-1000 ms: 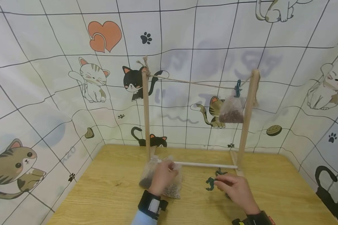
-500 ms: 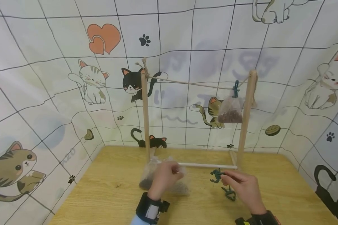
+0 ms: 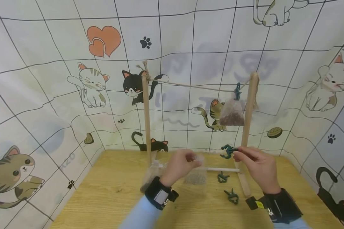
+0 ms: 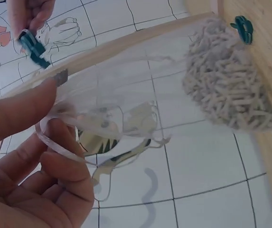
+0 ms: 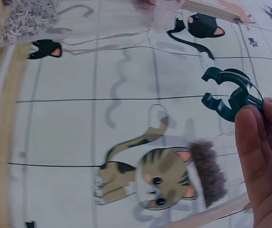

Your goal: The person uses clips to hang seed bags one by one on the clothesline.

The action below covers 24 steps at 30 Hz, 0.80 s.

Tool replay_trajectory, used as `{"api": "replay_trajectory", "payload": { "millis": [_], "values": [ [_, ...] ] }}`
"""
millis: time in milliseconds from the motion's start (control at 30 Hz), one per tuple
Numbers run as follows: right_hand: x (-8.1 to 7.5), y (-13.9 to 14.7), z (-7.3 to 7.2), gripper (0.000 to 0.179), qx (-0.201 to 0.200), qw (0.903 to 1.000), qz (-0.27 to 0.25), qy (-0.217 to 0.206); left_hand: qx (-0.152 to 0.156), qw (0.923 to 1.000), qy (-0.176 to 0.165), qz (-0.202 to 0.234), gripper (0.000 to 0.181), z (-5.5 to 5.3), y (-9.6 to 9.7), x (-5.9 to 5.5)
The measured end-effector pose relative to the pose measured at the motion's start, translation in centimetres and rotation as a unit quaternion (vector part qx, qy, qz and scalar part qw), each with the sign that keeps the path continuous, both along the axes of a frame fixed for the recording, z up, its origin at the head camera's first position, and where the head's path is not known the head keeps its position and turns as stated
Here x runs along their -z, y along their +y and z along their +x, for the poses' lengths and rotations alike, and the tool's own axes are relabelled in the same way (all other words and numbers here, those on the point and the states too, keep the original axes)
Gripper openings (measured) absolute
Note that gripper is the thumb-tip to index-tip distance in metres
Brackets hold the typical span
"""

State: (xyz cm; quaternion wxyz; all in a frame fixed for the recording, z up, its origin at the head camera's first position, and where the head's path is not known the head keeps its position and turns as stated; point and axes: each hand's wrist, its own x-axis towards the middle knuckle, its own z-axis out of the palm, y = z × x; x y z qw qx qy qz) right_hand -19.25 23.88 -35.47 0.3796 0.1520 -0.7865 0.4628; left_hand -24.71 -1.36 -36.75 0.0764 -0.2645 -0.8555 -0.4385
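My left hand [image 3: 179, 167] pinches the gathered top of a sheer drawstring bag [image 3: 195, 178] between thumb and fingers. Pale grey, short pellets [image 4: 230, 90] fill its bottom, and its ribbon loops over the fingers in the left wrist view. To the right, my right hand [image 3: 259, 167] squeezes the handles of a dark green plastic clip [image 5: 238, 97], whose jaws stand spread with nothing between them. A second sheer bag [image 3: 152, 173], partly behind the left wrist, sits on the table. From the twine [image 3: 189, 85] hangs another bag [image 3: 232, 116] with reddish-brown contents, held by a green clip [image 3: 237, 92].
Two wooden posts [image 3: 146, 117] carry the twine, with a white rod [image 3: 222, 170] low between them. Two more green clips, a farther one [image 3: 223, 177] and a nearer one [image 3: 232, 197], lie on the wooden table [image 3: 114, 197]. A cat-patterned sheet [image 3: 177, 38] encloses the back and sides.
The left hand has moved up and to the right, taking the pellet bag away from the other bag. My right hand has risen with its clip toward the right post.
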Motion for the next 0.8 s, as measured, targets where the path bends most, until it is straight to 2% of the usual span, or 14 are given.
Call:
{"api": "replay_trajectory", "payload": {
  "millis": [167,267,433,533,800],
  "values": [
    [-3.6,0.3,-1.2,0.019,-0.012,0.9978,0.009,0.064,0.03,0.999,0.019,0.026,0.009,-1.4,0.9,-3.1],
    [-5.6,0.3,-1.9,0.02,-0.016,0.9958,0.014,0.09,0.036,0.9985,0.031,0.026,0.01,-2.3,1.3,-4.9],
    [-9.0,0.4,-2.8,0.015,0.021,0.9938,0.039,0.101,0.04,0.9975,0.048,0.035,0.016,-3.6,2.1,-7.9],
    [-10.8,0.6,-3.4,0.014,0.044,0.9922,0.06,0.099,0.035,0.9975,0.043,0.044,0.018,-4.1,2.6,-9.5],
    [-14.8,0.5,-4.8,0.017,0.088,0.9851,0.098,0.11,-0.019,0.9963,-0.002,0.084,0.02,-5.4,4.2,-12.6]
  ]
}}
